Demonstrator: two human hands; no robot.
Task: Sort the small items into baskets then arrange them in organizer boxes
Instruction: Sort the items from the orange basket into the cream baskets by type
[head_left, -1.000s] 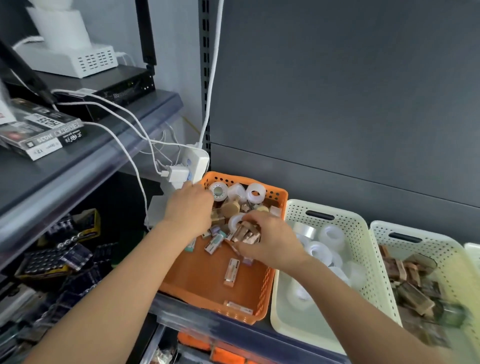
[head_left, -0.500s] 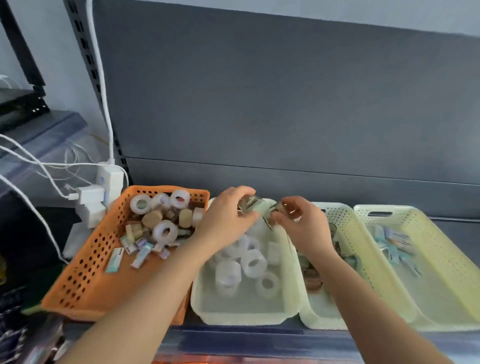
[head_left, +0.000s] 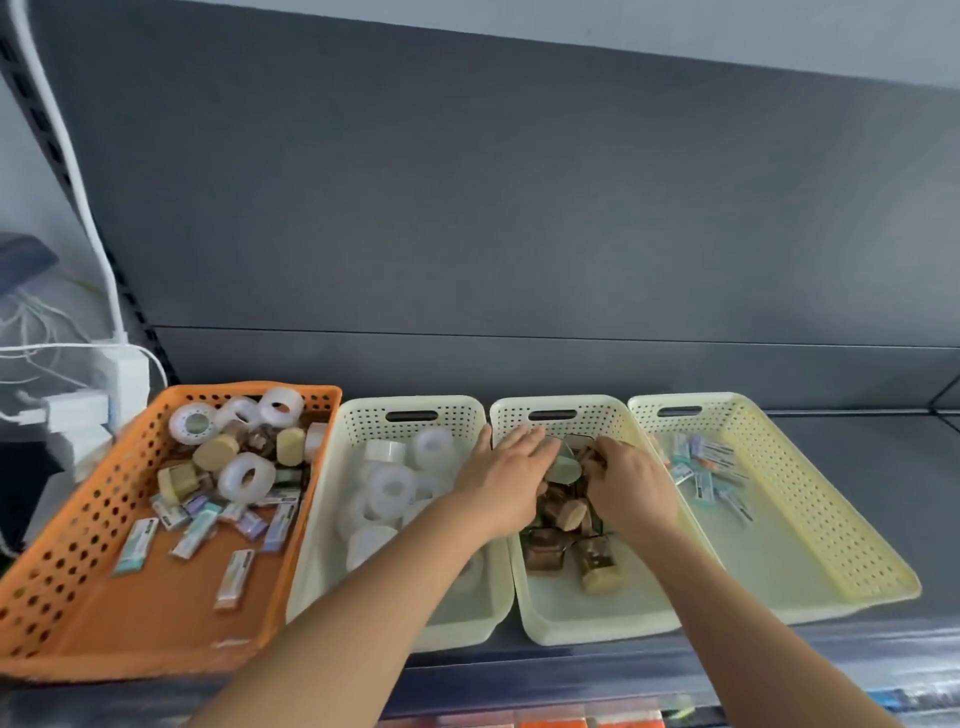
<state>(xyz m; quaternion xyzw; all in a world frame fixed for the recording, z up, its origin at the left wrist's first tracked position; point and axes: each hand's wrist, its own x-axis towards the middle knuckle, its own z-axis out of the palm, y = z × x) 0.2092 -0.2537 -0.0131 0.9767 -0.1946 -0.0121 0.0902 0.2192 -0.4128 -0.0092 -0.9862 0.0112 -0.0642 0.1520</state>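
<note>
Shelf (head_left: 857, 467) carries four baskets in a row. Landmark: the orange basket (head_left: 62, 597) at far left, holding the unsorted mix – tape rolls (head_left: 247, 475), beige-capped pieces (head_left: 215, 452) and small flat packets (head_left: 234, 571).

Next to it, the first cream basket (head_left: 415, 415) with clear tape rolls only. Second cream basket (head_left: 571, 623) over has the brown and beige pieces (head_left: 563, 512); the third (head_left: 831, 519), farthest from orange, has the packets.

Both hands are over the second cream basket. Left hand (head_left: 501, 480) is flat, fingers spread, nothing pinched that I can see. Right hand (head_left: 631, 486) is curled down onto the brown pile; can't tell whether it holds anything.

Judgement: the drop here is about done, and the next pick lies left of both hands, back in orange – left hand is nearer. The packets there lie at mixed angles, so no single grip direction.
</note>
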